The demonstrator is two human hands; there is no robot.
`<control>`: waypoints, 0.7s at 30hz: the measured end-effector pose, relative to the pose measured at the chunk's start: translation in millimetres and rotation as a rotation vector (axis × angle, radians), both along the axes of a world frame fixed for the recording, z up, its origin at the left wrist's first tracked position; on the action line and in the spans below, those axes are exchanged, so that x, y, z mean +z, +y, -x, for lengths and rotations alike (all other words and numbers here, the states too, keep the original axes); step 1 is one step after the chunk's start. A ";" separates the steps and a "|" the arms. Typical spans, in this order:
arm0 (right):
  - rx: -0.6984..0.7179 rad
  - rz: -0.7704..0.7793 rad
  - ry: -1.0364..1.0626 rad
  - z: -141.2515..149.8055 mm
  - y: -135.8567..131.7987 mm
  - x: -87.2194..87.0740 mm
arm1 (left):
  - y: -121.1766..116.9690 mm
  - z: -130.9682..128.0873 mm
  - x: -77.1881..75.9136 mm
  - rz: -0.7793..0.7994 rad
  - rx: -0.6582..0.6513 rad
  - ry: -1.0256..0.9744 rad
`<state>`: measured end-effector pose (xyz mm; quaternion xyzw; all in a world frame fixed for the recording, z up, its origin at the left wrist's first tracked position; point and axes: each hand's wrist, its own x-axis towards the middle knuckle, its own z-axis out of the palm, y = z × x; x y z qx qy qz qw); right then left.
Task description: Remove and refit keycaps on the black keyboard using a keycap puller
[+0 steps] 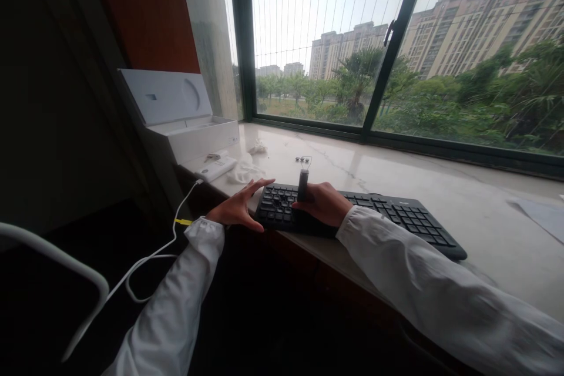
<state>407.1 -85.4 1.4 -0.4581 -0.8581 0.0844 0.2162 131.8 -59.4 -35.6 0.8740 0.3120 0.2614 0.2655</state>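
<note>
My right hand [325,202] is closed round the dark handle of a keycap puller [303,183], held upright above the left part of a black keyboard [418,223]. Thin wire loops stick up from the puller's top end; its lower end is hard to make out against the keys. At the keyboard's left end, my left hand [238,207] is open, thumb and fingers spread around the corner. Just behind the keyboard, several small loose keycaps [302,159] lie in a row on the pale stone sill, partly behind the wire.
An open white box [194,135] stands at the left end of the sill [489,211]. Near it are a white device [214,167] with a white cable [176,229] and crumpled clear plastic [247,170]. Paper [541,214] lies far right. A window frame [308,122] borders the back.
</note>
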 end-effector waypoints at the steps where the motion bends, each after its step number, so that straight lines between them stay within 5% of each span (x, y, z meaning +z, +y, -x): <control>1: 0.003 -0.005 -0.010 0.0 -0.1 -0.6 | 0.3 0.2 -0.6 -0.005 0.000 -0.004; 8: 0.023 -0.063 -0.078 4.9 -5.0 -1.6 | 1.5 0.5 -3.4 -0.032 -0.020 -0.043; 21: -0.168 -0.047 -0.092 20.3 -15.2 -2.9 | 2.7 0.5 -4.7 -0.059 -0.016 -0.048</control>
